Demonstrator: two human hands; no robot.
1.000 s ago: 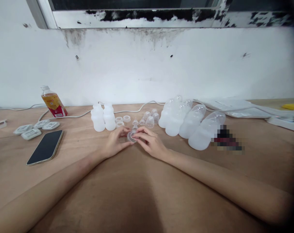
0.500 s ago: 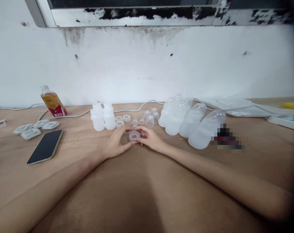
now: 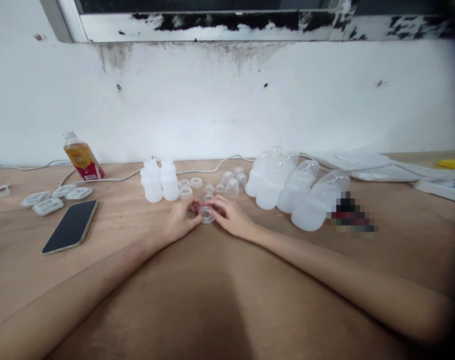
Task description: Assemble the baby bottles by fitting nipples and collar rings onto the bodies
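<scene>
Over the middle of the wooden tabletop (image 3: pixel 197 295), both my hands are closed on one small clear ring (image 3: pixel 207 218), its round opening showing from above. My left hand (image 3: pixel 181 219) grips it from the left, thumb along the near rim and fingers curled toward the far side; my right hand (image 3: pixel 233 216) mirrors that from the right, so the ring sits clamped between the two sets of fingertips. I cannot tell whether its underside touches the wood.

Just beyond my fingers lie small clear teats (image 3: pixel 209 188), one of them almost at my fingertips. To their left, near my left hand, three pale collars (image 3: pixel 185 192) lie flat, close together. To the right of the teats, clear domed caps (image 3: pixel 232 189) stand bunched together, beyond my right hand.

Farther left, frosted bottles (image 3: pixel 153 187) stand in a tight group, their shoulders overlapping in my view (I cannot count the ones behind). On the right, more frosted bodies, the capped bottles (image 3: pixel 308 212), wear clear domes and stand in a slanting cluster.

Well to my left, a dark-screened phone (image 3: pixel 69 227) lies on the wood near some small flat cases (image 3: pixel 48 206), with a drink bottle (image 3: pixel 83 159) behind them. A white cable (image 3: pixel 128 177) runs along the back.
</scene>
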